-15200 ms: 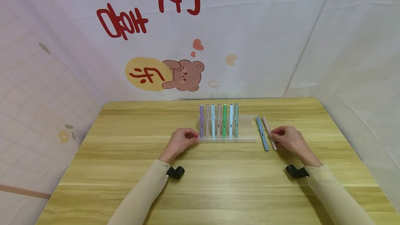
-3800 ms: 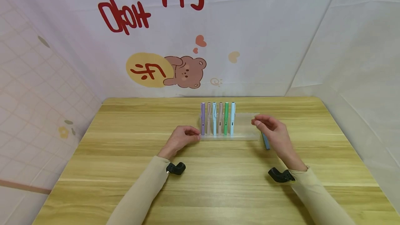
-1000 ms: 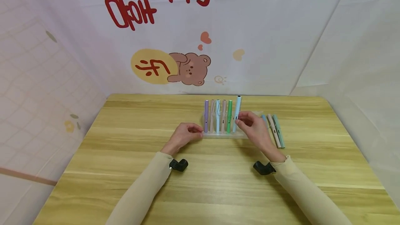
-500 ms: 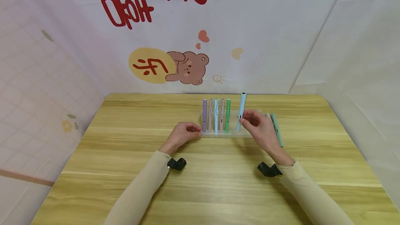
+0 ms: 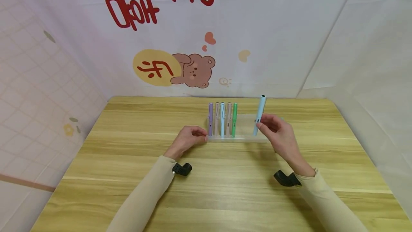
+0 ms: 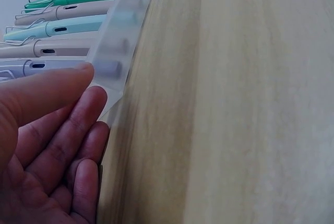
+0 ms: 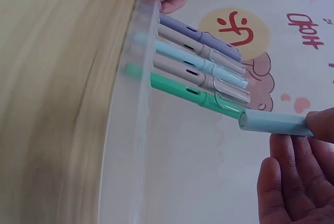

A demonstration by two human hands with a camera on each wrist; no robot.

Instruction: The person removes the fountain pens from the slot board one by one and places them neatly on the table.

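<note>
My right hand (image 5: 279,133) pinches a light blue pen (image 5: 261,106) between thumb and fingers, almost upright over the right part of a clear pen stand (image 5: 239,139). In the right wrist view the pen's lower end (image 7: 255,121) points toward the stand, apart from its ledge. My left hand (image 5: 188,139) holds the stand's left end with thumb and fingertips. Several pens lean in the stand's left half, running from a purple pen (image 5: 210,119) through pinkish-beige and light blue ones to a green pen (image 5: 235,119).
The stand rests on a wood-grain table (image 5: 212,189) near its back edge. Behind rises a white cloth (image 5: 276,28) printed with a bear and red characters. My right hand hides most of the pens lying right of the stand.
Earlier, the teal pen left the stand and lay on the table with the blue and beige pens. Over the last second my right hand carried the light blue pen up and right; my left hand stayed.
</note>
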